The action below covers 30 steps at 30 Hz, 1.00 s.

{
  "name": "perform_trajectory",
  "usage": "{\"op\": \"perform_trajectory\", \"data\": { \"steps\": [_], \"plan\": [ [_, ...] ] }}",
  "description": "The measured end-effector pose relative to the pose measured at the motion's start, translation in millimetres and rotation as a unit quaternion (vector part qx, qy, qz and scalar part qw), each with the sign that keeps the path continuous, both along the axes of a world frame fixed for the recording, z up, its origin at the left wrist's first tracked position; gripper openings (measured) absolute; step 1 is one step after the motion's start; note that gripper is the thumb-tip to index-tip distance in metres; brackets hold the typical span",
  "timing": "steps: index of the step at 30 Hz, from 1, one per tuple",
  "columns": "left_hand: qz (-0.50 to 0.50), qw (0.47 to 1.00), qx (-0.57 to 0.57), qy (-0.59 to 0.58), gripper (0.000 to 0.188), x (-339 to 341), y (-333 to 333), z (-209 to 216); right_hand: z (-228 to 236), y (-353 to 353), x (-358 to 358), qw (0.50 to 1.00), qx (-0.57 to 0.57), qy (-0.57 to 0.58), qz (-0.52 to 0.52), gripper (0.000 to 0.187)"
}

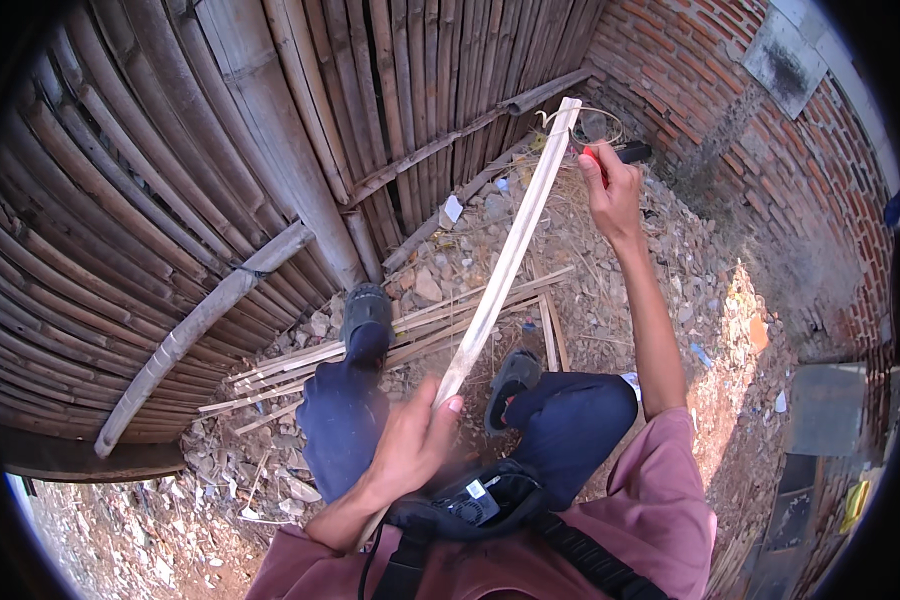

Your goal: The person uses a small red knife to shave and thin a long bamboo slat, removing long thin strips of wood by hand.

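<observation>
My left hand (412, 442) is closed around the lower end of a long pale wooden strip (511, 254), which slants up and away to the right. Lengthwise lines run along the strip. Near its far end my right hand (613, 195) grips a red-and-black handled tool (633, 152); its working edge is not clear to see. A thin curled shaving (610, 114) loops beside the strip's tip, close to the right hand. Below the strip, several more pale strips (300, 365) lie on the rubble around my feet.
A bamboo wall (170, 150) with a cross pole (200, 330) rises at the left. At the right stands a brick wall (690, 80). Stones and litter cover the ground (440, 250). Grey panels (827, 410) are at the lower right, and a black pouch (470, 495) is at my waist.
</observation>
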State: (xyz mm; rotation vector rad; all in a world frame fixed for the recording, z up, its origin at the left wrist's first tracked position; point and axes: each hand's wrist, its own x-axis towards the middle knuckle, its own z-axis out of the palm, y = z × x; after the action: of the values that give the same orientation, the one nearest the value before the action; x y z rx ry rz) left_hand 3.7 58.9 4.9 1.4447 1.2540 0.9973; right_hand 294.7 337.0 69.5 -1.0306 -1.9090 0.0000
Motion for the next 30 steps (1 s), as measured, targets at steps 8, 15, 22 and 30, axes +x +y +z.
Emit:
{"op": "perform_trajectory", "data": {
  "steps": [8, 15, 22, 30],
  "plan": [
    [-0.004, 1.000, -0.018, -0.002, 0.018, -5.9, -5.5, -0.1, 14.6, 8.3, -0.6, 0.997, 0.020, -0.038, 0.065, 0.028],
    [-0.025, 0.999, -0.026, 0.012, 0.017, -5.3, -25.5, -10.9, 23.2, 60.8, 28.2, 0.998, 0.012, 0.064, -0.018, 0.042],
    [-0.018, 0.997, -0.070, -0.026, 0.019, -8.1, -26.9, -9.1, -2.8, 87.8, 106.7, 0.868, -0.357, -0.282, -0.198, 0.056],
    [-0.001, 0.998, 0.003, -0.064, 0.020, -12.0, -6.0, 10.9, -5.9, -37.6, -7.4, 0.980, -0.095, -0.038, -0.169, 0.039]
  ]
}}
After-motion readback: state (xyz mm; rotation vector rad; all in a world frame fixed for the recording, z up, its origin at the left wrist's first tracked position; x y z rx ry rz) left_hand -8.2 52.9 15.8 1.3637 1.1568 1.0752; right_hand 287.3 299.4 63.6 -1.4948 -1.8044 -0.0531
